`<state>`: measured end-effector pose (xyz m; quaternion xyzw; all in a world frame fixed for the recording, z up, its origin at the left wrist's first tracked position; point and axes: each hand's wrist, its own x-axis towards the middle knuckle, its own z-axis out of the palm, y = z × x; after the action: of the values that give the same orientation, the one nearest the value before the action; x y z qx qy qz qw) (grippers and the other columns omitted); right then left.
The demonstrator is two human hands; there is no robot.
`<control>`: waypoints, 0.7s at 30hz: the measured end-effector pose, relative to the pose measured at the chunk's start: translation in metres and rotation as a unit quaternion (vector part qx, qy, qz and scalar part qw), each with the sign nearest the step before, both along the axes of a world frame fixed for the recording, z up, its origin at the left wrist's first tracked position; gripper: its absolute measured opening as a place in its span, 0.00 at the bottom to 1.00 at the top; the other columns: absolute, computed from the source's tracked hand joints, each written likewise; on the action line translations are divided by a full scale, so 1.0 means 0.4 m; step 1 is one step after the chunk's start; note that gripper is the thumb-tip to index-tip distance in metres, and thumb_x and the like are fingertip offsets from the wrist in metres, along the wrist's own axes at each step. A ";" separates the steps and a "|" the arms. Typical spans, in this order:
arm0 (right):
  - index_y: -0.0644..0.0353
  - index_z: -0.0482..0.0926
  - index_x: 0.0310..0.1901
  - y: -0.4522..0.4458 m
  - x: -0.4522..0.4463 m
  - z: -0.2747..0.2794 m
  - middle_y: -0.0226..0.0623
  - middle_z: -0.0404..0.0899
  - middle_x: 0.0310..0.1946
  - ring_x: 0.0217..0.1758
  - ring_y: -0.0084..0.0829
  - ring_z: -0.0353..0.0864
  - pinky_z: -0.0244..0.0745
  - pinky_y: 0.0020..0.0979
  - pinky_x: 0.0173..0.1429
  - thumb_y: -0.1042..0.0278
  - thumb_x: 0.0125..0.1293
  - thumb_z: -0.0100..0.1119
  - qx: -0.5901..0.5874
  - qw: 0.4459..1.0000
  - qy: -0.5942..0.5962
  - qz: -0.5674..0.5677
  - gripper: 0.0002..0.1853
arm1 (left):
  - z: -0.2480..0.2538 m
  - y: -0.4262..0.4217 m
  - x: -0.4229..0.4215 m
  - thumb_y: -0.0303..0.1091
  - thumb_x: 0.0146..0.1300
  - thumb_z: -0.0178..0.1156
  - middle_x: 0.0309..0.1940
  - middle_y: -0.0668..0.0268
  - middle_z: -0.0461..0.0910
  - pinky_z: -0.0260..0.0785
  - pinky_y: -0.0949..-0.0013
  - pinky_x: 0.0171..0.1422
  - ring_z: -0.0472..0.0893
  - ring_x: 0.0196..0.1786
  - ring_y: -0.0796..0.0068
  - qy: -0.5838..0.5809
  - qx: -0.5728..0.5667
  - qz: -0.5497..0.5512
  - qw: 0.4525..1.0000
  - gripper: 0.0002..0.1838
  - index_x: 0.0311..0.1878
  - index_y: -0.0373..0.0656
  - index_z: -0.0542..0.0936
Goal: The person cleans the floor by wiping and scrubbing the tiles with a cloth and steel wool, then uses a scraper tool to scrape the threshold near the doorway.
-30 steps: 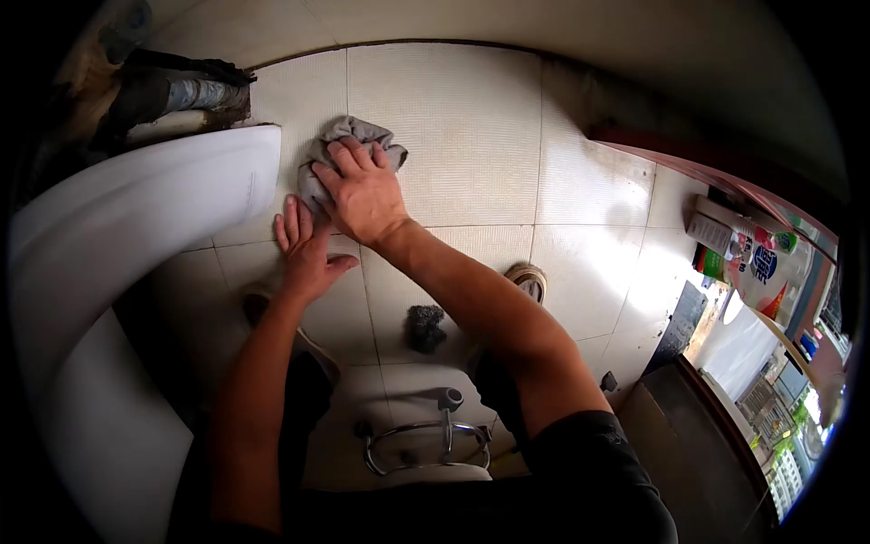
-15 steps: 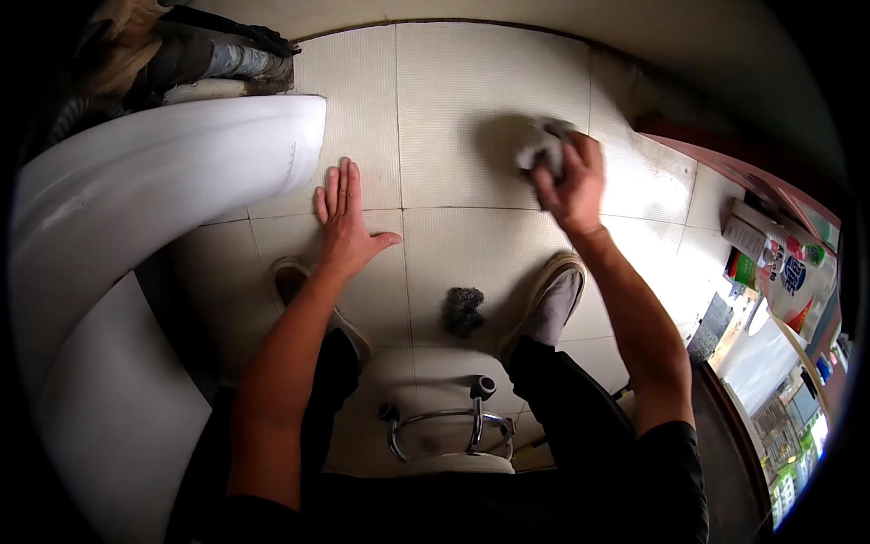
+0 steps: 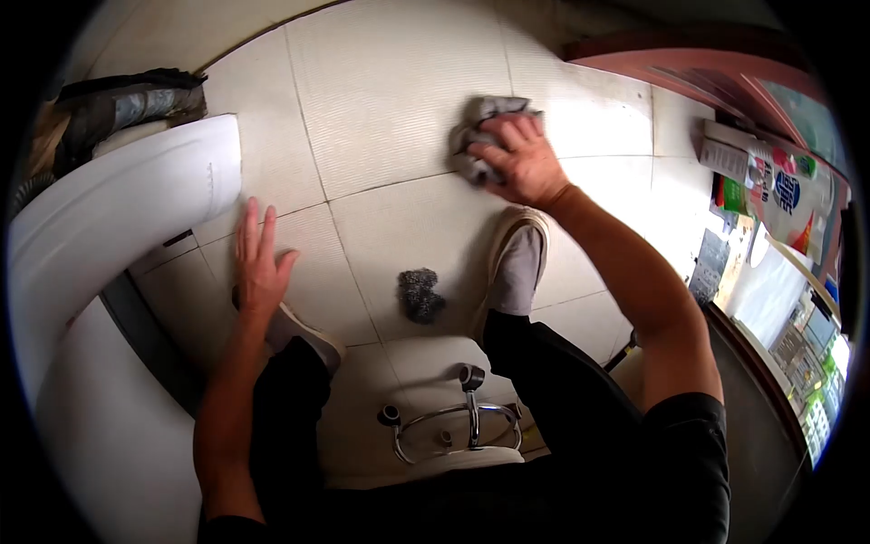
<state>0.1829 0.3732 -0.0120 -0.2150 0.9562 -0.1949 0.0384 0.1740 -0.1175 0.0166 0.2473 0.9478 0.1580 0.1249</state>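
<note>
On the pale ribbed floor tiles (image 3: 390, 82), my right hand (image 3: 527, 168) presses down on a crumpled grey rag (image 3: 468, 150), fingers spread across its top. The rag bunches out beyond the fingertips and partly hides under the palm. My left hand (image 3: 261, 267) is empty with its fingers stretched out, close to the end of a white glossy basin-like piece (image 3: 172, 163). Whether that palm touches the floor I cannot tell. Between my feet lies a dark steel wool scrubber (image 3: 420, 296), apart from both hands.
A wheeled stool base with a chrome ring (image 3: 473, 422) stands beneath me. Wrapped pipes (image 3: 140, 109) run along the upper left. At the right are a reddish-brown frame (image 3: 671, 59) and a printed plastic package (image 3: 784, 195). My shoe (image 3: 518, 263) is just below the rag.
My right hand has brought the rag down and leftward across the tiles, and its fingers are flatter on it. My left hand has drawn back slightly towards me. The view has turned.
</note>
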 end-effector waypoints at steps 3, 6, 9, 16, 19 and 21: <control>0.43 0.82 0.64 0.303 0.134 0.007 0.40 0.73 0.65 0.70 0.50 0.72 0.68 0.56 0.76 0.62 0.48 0.80 0.116 0.989 0.010 -0.095 0.36 | 0.039 -0.117 0.023 0.21 0.64 0.70 0.87 0.50 0.56 0.68 0.53 0.80 0.70 0.80 0.44 -0.037 -0.021 0.022 0.999 0.44 0.83 0.40 0.64; 0.45 0.76 0.70 0.545 0.289 -0.010 0.44 0.71 0.68 0.71 0.52 0.72 0.76 0.51 0.75 0.68 0.57 0.77 0.274 0.932 -0.054 -0.231 0.37 | 0.083 -0.225 0.072 0.22 0.67 0.66 0.82 0.48 0.65 0.69 0.54 0.79 0.74 0.77 0.45 -0.117 -0.025 0.115 0.986 0.40 0.83 0.40 0.66; 0.50 0.73 0.74 0.549 0.304 0.083 0.43 0.72 0.69 0.73 0.47 0.73 0.81 0.45 0.72 0.68 0.71 0.70 0.300 0.873 -0.148 -0.354 0.31 | 0.174 -0.302 0.150 0.22 0.70 0.63 0.72 0.45 0.78 0.73 0.54 0.74 0.80 0.71 0.46 -0.147 -0.097 0.091 0.980 0.35 0.80 0.37 0.69; 0.43 0.76 0.71 0.129 0.231 0.035 0.39 0.67 0.75 0.79 0.47 0.68 0.71 0.51 0.81 0.67 0.70 0.70 0.186 0.961 -0.093 -0.185 0.28 | 0.345 -0.392 0.297 0.24 0.73 0.61 0.60 0.47 0.86 0.78 0.56 0.67 0.86 0.61 0.47 -0.229 -0.187 0.024 0.955 0.30 0.78 0.41 0.73; 0.40 0.73 0.72 0.222 0.373 0.034 0.38 0.65 0.74 0.81 0.45 0.64 0.70 0.53 0.79 0.67 0.73 0.64 0.203 0.956 -0.128 -0.170 0.28 | 0.449 -0.418 0.367 0.26 0.74 0.63 0.63 0.50 0.86 0.78 0.60 0.70 0.86 0.64 0.57 -0.338 -0.100 0.195 0.915 0.31 0.79 0.43 0.72; 0.37 0.73 0.73 0.358 0.440 0.056 0.39 0.64 0.75 0.80 0.43 0.66 0.77 0.51 0.75 0.68 0.72 0.65 0.329 0.904 -0.205 -0.183 0.29 | 0.531 -0.423 0.411 0.24 0.74 0.63 0.64 0.51 0.85 0.77 0.61 0.71 0.86 0.65 0.59 -0.299 -0.105 0.213 0.924 0.31 0.80 0.43 0.72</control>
<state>0.3590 0.5162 0.0106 0.0332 0.9594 0.0870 0.2662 0.3384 -0.2869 0.2291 -0.0336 0.9079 0.1472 0.3910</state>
